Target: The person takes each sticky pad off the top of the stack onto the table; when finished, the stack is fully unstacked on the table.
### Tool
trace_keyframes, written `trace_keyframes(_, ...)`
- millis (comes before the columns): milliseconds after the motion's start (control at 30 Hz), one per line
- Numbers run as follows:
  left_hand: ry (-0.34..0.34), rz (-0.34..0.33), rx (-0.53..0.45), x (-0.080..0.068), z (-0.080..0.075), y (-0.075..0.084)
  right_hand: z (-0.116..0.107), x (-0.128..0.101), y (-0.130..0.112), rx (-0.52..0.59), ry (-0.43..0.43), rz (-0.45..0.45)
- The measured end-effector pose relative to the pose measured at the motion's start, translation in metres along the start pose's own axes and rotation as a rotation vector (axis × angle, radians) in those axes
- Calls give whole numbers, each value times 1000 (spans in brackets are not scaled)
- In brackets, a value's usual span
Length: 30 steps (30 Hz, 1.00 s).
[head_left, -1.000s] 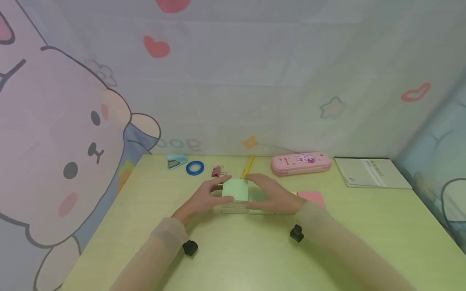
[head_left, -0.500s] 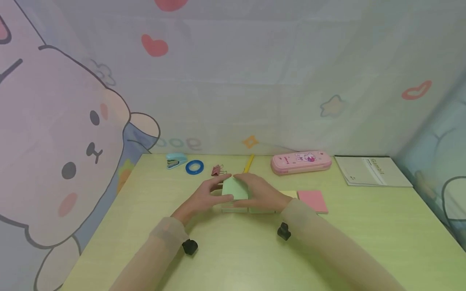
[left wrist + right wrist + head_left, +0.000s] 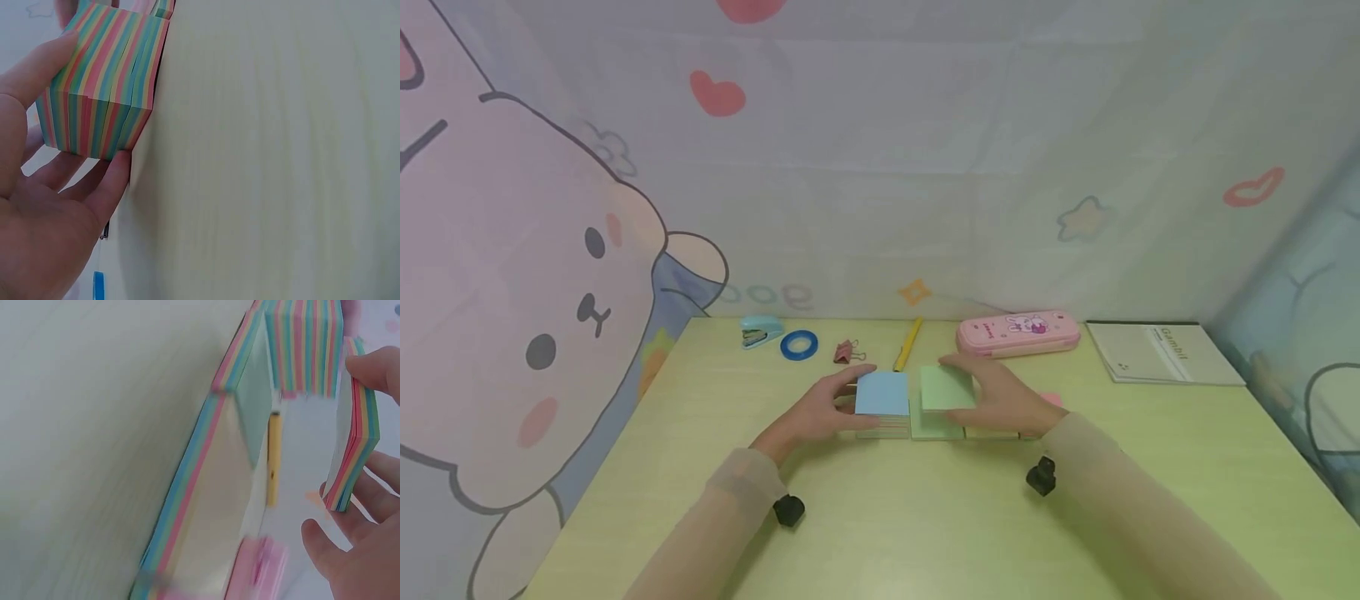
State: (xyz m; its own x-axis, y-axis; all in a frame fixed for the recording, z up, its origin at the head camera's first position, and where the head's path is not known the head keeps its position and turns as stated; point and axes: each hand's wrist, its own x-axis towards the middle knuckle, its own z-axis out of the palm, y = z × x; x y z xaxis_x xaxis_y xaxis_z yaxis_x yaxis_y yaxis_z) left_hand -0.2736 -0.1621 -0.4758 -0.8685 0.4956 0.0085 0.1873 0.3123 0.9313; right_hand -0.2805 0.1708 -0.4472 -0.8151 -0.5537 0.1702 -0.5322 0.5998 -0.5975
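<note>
At frame centre I see my left hand (image 3: pixel 820 408) gripping one striped paper block (image 3: pixel 882 403), my right hand (image 3: pixel 1000 398) pinching one thin slab (image 3: pixel 947 387) above two low piles (image 3: pixel 937 425).

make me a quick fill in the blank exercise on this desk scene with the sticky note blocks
1. The left hand holds the thick striped block of sticky notes, whose top sheet is ____.
2. The right hand lifts a thinner wad of notes with a ____ top sheet.
3. The yellow pencil lies between the pink binder clip and the pink ____ case.

Missing words: blue; green; pencil
</note>
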Motion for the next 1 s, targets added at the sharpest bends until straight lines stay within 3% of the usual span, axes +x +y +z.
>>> trace_keyframes(200, -3, -8, 4, 0, 0, 1, -32, -37, 41, -26, 13, 46)
trace_keyframes(533, 2, -15, -2, 0, -2, 1, -78, -99, 99, -47, 17, 221)
trace_keyframes(767, -2, -7, 1, 0, -2, 2, -91, -124, 125, -50, 18, 255)
trace_keyframes(1000, -3, -9, -9, 1, -2, 0, -90, -134, 134, -32, -13, 277)
